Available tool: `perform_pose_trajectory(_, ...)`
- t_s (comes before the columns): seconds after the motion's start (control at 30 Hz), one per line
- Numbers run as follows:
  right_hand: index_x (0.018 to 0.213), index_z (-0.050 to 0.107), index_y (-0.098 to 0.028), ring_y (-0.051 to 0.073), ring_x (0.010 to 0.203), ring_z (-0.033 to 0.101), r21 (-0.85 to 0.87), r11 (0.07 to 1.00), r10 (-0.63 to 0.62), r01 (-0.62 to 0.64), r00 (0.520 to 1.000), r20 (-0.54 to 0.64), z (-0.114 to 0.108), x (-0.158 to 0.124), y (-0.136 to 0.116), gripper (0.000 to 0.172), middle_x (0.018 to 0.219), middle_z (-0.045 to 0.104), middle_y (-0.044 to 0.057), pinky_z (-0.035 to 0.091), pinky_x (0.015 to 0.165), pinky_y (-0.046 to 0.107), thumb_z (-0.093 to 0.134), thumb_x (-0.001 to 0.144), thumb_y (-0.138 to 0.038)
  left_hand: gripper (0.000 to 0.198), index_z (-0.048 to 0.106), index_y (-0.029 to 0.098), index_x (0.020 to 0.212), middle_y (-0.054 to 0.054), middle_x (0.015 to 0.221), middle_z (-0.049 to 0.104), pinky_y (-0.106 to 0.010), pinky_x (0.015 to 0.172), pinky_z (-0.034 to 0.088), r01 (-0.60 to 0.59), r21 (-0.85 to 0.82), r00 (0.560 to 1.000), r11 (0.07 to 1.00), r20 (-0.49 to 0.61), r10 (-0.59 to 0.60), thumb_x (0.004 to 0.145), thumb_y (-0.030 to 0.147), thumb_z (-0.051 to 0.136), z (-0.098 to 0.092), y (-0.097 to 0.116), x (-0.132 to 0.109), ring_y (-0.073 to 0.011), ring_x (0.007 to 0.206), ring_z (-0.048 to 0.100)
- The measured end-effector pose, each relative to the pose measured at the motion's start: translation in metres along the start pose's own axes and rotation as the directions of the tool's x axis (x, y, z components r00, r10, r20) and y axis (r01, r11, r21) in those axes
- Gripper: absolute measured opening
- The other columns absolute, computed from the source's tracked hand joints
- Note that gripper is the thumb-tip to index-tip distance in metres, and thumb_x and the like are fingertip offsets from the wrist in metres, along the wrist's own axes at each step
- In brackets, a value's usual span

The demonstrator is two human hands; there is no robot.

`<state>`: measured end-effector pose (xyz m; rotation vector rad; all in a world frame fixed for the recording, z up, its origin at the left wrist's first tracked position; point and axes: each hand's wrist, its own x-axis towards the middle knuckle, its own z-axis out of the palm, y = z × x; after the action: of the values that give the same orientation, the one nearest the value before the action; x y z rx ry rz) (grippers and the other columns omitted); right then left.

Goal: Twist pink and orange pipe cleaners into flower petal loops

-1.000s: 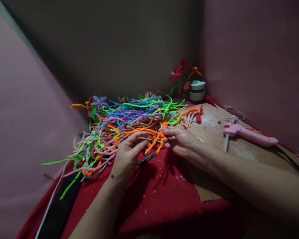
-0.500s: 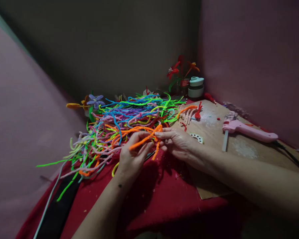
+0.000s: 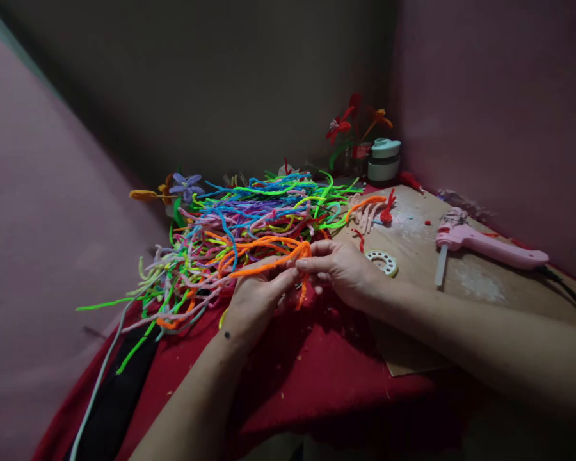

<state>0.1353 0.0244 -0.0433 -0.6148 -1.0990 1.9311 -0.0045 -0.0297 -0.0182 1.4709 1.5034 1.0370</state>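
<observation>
An orange pipe cleaner is bent into a fold between my two hands, its long end lying across the back of my left fingers and a short end hanging down. My left hand is closed on it, thumb against the fingers. From the other side my right hand pinches the fold between thumb and index finger. Just behind both hands spreads a heap of pipe cleaners in blue, green, pink, purple and orange. The fingertips partly hide where the pipe cleaner crosses itself.
On a brown board at right lie a pink glue gun with a glue stick and a round white disc with holes. Pipe-cleaner flowers and a pale green lidded container stand behind. A white cable runs at left.
The orange pipe cleaner's free end has swung lower and flatter over my left hand. My right thumb has pressed onto the fold, and the fingertips of both hands have come closer together.
</observation>
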Motion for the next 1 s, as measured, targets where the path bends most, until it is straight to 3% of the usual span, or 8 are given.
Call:
perform_pose_trajectory(0.13,0.068,0.062,-0.011,0.005,0.039,0.045,-0.049,0.999,-0.011,0.012,0.999,0.033,0.0006,0.0009,0.0016,0.017,0.054,0.057,-0.002,0.037,0.038,0.019,0.074,0.061,-0.021,0.021,0.060,0.014,0.067,0.002,0.050,0.056,-0.019,0.044,0.037,0.041,0.023,0.999,0.999,0.025,-0.041,0.079,0.029,0.054,0.0049,0.0044,-0.0007,-0.0083,0.042,0.048)
perform_pose_trajectory(0.3,0.070,0.062,-0.012,0.006,0.039,0.048,-0.055,0.998,-0.006,0.010,0.998,0.066,0.0018,0.0016,0.0001,0.018,0.056,0.059,-0.001,0.036,0.038,0.019,0.074,0.060,-0.020,0.013,0.060,0.015,0.075,0.002,0.052,0.060,-0.022,0.042,0.043,0.071,-0.197,0.995,0.978,0.083,-0.056,0.078,0.026,0.053,0.0094,0.0026,-0.0010,-0.0113,0.039,0.052)
perform_pose_trajectory(0.4,0.069,0.060,-0.012,0.006,0.038,0.047,-0.059,0.998,0.005,-0.001,0.997,0.075,0.0016,0.0017,-0.0010,0.018,0.053,0.058,-0.002,0.036,0.038,0.019,0.074,0.060,-0.021,0.013,0.058,0.013,0.070,0.000,0.049,0.061,-0.023,0.043,0.045,0.090,-0.276,0.991,0.957,0.118,-0.059,0.077,0.022,0.052,0.0104,0.0017,-0.0002,-0.0118,0.038,0.053)
perform_pose_trajectory(0.7,0.072,0.058,-0.014,0.008,0.039,0.050,-0.090,0.996,0.011,-0.003,0.996,0.090,-0.0018,0.0028,-0.0005,0.015,0.057,0.059,-0.001,0.034,0.035,0.019,0.068,0.063,-0.021,0.013,0.060,0.012,0.074,-0.001,0.051,0.060,-0.021,0.043,0.043,0.118,-0.244,0.982,0.963,0.171,-0.077,0.078,0.023,0.054,0.0062,-0.0007,0.0023,-0.0105,0.040,0.053)
perform_pose_trajectory(0.87,0.066,0.056,-0.014,0.004,0.037,0.041,-0.130,0.991,-0.038,0.036,0.999,-0.015,-0.0009,0.0033,-0.0017,0.007,0.056,0.057,-0.002,0.031,0.035,0.019,0.062,0.064,-0.016,0.022,0.058,0.014,0.093,0.004,0.052,0.055,-0.019,0.038,0.037,0.026,-0.299,0.998,0.954,0.054,-0.010,0.074,0.024,0.063,0.0021,-0.0030,0.0026,-0.0081,0.037,0.047)
perform_pose_trajectory(1.0,0.063,0.056,-0.014,0.004,0.035,0.038,-0.133,0.991,-0.038,0.027,0.996,-0.084,0.0000,0.0046,-0.0040,0.004,0.049,0.051,-0.004,0.030,0.034,0.020,0.059,0.064,-0.011,0.023,0.055,0.016,0.097,0.005,0.056,0.053,-0.018,0.040,0.039,-0.120,-0.398,0.987,0.910,-0.149,0.065,0.078,0.027,0.061,0.0041,0.0021,-0.0002,-0.0072,0.043,0.048)
